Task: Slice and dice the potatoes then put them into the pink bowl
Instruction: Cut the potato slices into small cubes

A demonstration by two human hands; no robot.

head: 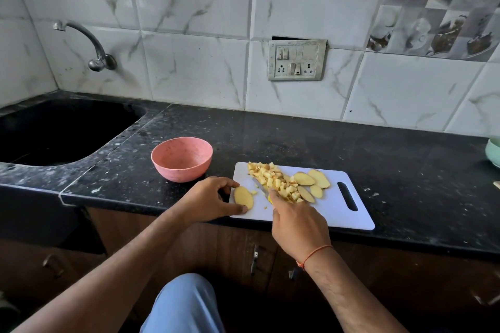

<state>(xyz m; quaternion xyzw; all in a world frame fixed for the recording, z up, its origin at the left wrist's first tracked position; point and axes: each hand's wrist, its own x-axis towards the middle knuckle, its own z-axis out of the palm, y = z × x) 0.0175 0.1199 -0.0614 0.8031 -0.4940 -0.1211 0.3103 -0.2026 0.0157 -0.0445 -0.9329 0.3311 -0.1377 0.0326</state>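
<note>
Left hand (213,197) pinching potato slice (243,198); right hand (296,220) gripping knife (263,192), blade mostly hidden, seemingly under diced potato (276,181).

**Both hands low and forward, each busy**

The left hand (213,197) lies palm down with the forearm reaching in from the lower left; its fingers curl and its thumb and fingertips pinch the edges of a potato slice (243,198); the right hand (296,222) comes in from the lower right, back of the hand up, fingers wrapped round a knife (263,192), forefinger stretched forward along it; an orange thread circles the right wrist.
</note>
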